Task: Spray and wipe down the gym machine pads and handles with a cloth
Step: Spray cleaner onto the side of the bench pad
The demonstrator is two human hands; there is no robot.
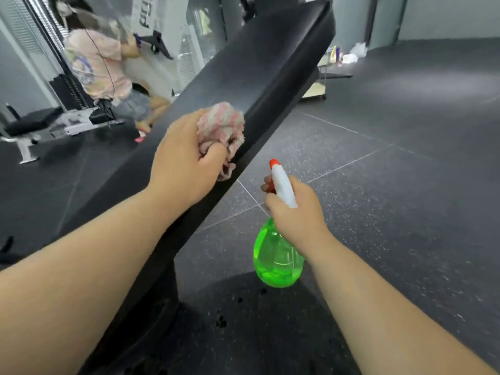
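Note:
A long black padded bench back (257, 58) slants from the upper right down to the lower left. My left hand (184, 158) grips a bunched pink and white cloth (223, 124) and presses it on the pad near its right edge. My right hand (295, 209) holds a spray bottle (276, 255) to the right of the pad, above the floor. The bottle has a clear green body and a white head with an orange nozzle. A black seat pad (243, 320) with a few dark droplets lies below.
Another person (100, 63) in a pink shirt crouches at a machine at the upper left. A black and silver bench (40, 125) stands at the left. A low cart with bottles and a bag (338, 60) stands at the back right. Dark speckled floor tiles (392, 171) spread to the right.

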